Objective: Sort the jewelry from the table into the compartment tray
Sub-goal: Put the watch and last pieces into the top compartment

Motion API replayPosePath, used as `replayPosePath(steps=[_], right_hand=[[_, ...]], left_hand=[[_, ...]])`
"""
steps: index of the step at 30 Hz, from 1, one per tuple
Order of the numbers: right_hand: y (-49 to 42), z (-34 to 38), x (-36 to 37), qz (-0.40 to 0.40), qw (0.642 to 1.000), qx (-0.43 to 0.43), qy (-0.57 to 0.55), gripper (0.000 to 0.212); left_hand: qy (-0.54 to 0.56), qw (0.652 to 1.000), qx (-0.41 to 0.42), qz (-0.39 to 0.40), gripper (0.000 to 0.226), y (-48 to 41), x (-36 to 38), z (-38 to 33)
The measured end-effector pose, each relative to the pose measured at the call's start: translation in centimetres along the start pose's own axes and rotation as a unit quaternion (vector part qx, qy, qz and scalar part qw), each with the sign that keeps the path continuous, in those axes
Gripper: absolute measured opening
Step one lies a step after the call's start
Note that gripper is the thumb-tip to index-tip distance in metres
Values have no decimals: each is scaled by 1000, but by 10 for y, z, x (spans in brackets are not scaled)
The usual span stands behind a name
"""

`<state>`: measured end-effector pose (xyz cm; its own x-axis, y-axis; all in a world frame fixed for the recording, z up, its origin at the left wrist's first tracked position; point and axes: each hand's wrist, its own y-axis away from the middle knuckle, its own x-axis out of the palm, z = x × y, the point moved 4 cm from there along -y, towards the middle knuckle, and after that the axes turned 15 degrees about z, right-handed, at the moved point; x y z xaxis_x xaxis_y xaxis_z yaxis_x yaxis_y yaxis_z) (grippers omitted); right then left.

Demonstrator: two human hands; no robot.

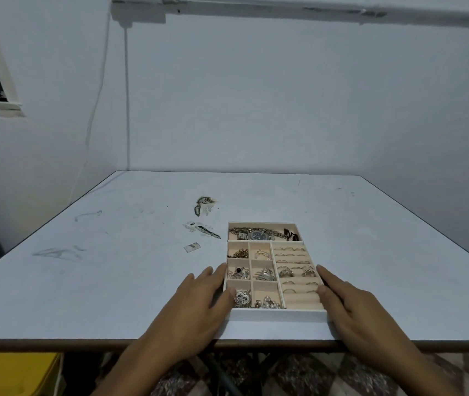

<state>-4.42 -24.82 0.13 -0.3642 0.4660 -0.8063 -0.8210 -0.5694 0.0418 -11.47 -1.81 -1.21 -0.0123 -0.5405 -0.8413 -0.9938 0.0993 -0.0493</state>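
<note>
A white compartment tray [279, 313] sits near the table's front edge. Its far long compartment holds a wristwatch [257, 235] and chains. Small square cells hold brooches and earrings, and the right section holds rows of rings [294, 265]. My left hand [199, 300] grips the tray's left wall, thumb over the rim. My right hand [347, 302] grips the right wall. Left of the tray, loose pieces lie on the table: a dark and silver cluster [203, 205], a long dark piece [207, 231] and a small flat tag [192, 247].
The pale table [370, 252] stands against a wall corner, its front edge close to me. A yellow object [13, 372] sits on the floor under the left side. A cable [97, 95] hangs down the left wall.
</note>
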Motion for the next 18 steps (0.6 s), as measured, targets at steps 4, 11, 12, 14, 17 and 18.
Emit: replayPosePath(steps=[4,11,12,14,17,18], right_hand=[[6,1,3,-12,1000,4,11,42],[-4,-5,5,-7,1000,23,11,44],[-8,-5,4,-9,1000,24,16,44],[-17,-5,3,-12,999,28,29,45],[-35,-9,-2,-12,999,26,29,44],[-40,-9,-3,-13,999,22,25,44]], left_hand=[[-11,999,-33,12,50,-1,5,2],[-41,998,-32,30,51,-10,7,8],[-46,998,-34,31,51,-14,7,10],[-53,997,-36,32,50,-23,6,14],[-95,994,-29,40,41,-38,-1,17],[-102,994,-33,37,37,-43,-5,16]])
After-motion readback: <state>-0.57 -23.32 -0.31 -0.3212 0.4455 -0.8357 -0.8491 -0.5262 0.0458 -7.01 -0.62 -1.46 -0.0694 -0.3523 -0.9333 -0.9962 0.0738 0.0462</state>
